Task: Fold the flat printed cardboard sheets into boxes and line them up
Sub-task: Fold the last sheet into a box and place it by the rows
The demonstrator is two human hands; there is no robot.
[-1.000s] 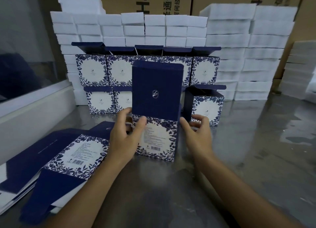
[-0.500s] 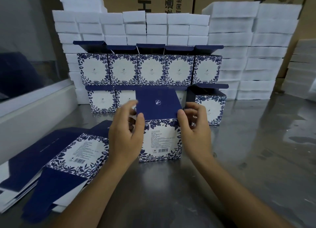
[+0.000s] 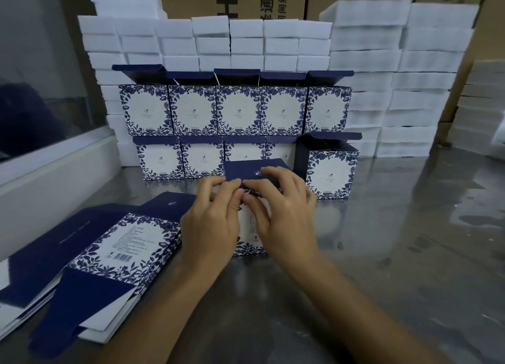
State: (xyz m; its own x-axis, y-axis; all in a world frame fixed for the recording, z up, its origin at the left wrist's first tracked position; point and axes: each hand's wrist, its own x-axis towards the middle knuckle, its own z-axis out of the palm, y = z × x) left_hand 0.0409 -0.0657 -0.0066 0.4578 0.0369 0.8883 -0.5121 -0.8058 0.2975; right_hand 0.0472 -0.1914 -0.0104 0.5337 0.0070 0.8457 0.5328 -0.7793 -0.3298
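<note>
Grey polished metal tabletop (image 3: 396, 254): glossy, reflecting the stock behind it. Corrugated brown cartons with black lettering (image 3: 267, 0) along the back wall. White foam blocks (image 3: 396, 63): stacked in columns before the cartons. Finished blue-and-white floral printed boxes (image 3: 235, 109): two rows, lids open, standing against the foam. Pile of flat printed cardboard sheets (image 3: 114, 246): lying at the person's left. Box in work (image 3: 250, 247): upright on the tabletop near centre; its navy lid flap (image 3: 254, 171), raised a second ago, is now folded down flat. Left hand (image 3: 213, 224) and right hand (image 3: 278, 210): moved together at the front edge, fingers curled and pinching the flap, thumbs touching.
</note>
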